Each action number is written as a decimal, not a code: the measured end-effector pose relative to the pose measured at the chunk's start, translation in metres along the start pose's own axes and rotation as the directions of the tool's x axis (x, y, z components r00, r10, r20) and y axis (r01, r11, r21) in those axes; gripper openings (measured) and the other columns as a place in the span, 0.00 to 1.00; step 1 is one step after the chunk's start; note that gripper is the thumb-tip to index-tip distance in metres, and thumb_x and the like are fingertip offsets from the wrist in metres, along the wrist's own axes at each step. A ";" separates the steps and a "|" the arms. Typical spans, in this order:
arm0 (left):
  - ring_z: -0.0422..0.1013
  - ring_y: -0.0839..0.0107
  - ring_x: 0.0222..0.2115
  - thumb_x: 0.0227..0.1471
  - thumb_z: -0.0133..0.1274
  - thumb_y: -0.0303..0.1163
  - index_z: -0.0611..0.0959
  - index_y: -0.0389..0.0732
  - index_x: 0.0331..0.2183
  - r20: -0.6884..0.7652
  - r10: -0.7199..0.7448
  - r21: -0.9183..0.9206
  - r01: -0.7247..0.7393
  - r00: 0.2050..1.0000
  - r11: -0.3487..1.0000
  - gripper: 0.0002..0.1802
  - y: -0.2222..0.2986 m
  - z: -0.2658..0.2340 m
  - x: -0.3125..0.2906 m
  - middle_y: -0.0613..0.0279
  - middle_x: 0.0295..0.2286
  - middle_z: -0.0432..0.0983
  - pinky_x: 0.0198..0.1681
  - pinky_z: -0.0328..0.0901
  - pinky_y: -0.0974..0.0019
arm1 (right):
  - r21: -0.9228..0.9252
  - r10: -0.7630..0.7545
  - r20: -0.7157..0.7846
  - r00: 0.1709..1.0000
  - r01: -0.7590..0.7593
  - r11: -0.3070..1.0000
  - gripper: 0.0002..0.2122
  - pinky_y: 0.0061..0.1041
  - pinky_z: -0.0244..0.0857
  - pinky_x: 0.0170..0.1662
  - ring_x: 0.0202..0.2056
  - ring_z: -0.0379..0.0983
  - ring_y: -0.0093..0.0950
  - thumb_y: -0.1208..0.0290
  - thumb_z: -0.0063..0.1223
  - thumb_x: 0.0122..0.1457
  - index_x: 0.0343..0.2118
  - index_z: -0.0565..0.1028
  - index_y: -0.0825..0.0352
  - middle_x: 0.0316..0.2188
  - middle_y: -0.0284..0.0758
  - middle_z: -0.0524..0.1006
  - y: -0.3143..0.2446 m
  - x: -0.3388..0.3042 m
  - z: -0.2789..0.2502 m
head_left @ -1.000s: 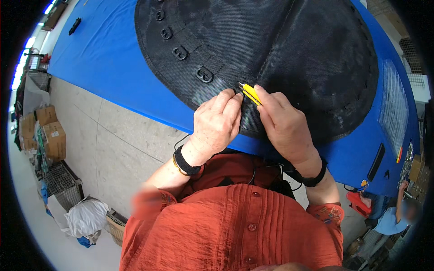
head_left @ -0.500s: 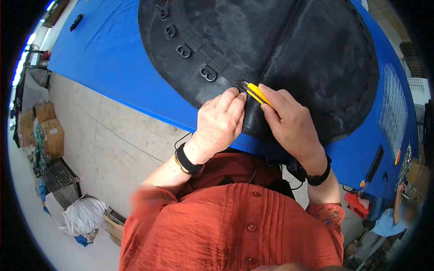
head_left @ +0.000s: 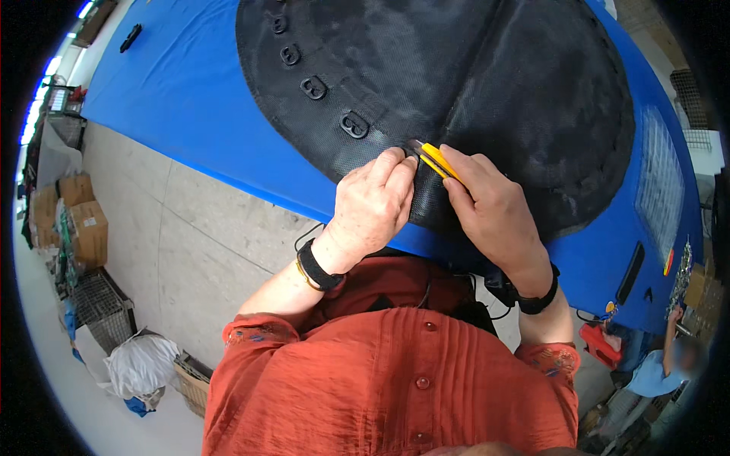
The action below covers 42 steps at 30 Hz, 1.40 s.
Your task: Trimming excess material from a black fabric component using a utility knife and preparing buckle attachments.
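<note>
A large round piece of black mesh fabric (head_left: 532, 99) lies over the blue-covered table in front of me. Black plastic rings or buckles (head_left: 354, 124) are fixed in a row along its left edge. My right hand (head_left: 488, 199) grips a yellow utility knife (head_left: 439, 161), its blade pointing up and left at the fabric near my left fingertips. My left hand (head_left: 374, 199) is closed, its fingertips pinching the fabric's near edge or a fitting there; the fingers hide exactly what.
The blue table cover (head_left: 190, 99) reaches far left and right. A small black item (head_left: 131, 38) lies at its far left, and a long black strip (head_left: 630, 273) at the right. Cardboard boxes (head_left: 90, 232) and a wire crate (head_left: 103, 304) stand left. Another person (head_left: 658, 372) is at lower right.
The black fabric and both hands have shifted very slightly in view. The knife stays in my right hand, its blade still by my left fingertips.
</note>
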<state>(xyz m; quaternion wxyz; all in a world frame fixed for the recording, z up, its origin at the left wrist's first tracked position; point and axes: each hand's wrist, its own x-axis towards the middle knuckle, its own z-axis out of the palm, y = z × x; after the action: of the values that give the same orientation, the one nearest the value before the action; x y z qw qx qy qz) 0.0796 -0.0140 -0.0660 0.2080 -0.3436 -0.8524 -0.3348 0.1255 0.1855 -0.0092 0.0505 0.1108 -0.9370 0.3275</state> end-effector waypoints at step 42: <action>0.80 0.59 0.30 0.49 0.63 0.20 0.85 0.35 0.40 0.016 0.002 -0.022 -0.002 1.000 1.000 0.14 0.000 -0.006 -0.002 0.56 0.38 0.80 0.33 0.75 0.61 | 0.030 -0.044 -0.088 0.995 0.047 0.998 0.18 0.40 0.77 0.36 0.37 0.81 0.45 0.75 0.57 0.68 0.59 0.73 0.66 0.39 0.42 0.77 0.008 -0.008 0.013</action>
<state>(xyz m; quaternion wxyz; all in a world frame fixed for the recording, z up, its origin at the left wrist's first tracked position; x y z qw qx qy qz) 0.0812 -0.0191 -0.0632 0.1976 -0.3495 -0.8499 -0.3413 0.1314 0.1849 -0.0251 0.0971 0.1185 -0.9257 0.3459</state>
